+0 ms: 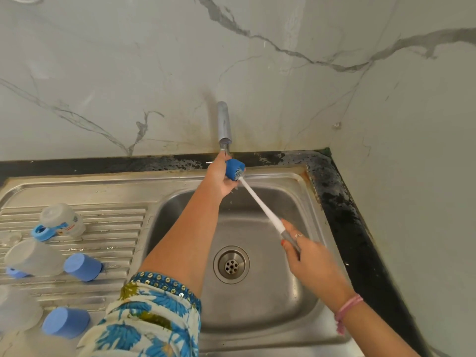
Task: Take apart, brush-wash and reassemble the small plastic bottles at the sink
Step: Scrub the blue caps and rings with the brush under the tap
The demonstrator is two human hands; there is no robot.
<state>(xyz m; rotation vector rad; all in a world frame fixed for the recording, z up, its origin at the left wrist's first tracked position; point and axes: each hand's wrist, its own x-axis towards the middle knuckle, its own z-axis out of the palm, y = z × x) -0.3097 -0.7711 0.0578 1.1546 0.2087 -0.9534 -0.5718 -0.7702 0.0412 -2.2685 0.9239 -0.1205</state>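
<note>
Nearest is a flowered sleeve [154, 318] on the left arm. Left hand [221, 179] grips a blue cap [234, 169] under the tap [224, 124], over the sink [304, 191]. Right hand [309, 261] holds the brush [260, 202] by its handle, bristles inside the cap. Bottles [61, 219] and caps [83, 267] lie on the draining board.

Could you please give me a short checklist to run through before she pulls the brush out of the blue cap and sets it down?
1. Left hand grips the blue cap: ok.
2. Right hand holds the brush handle: ok.
3. Bristles inside the cap: ok.
4. Cap under the tap: ok.
5. Water running: cannot tell.
6. Free space on the drainboard: ok.
</note>
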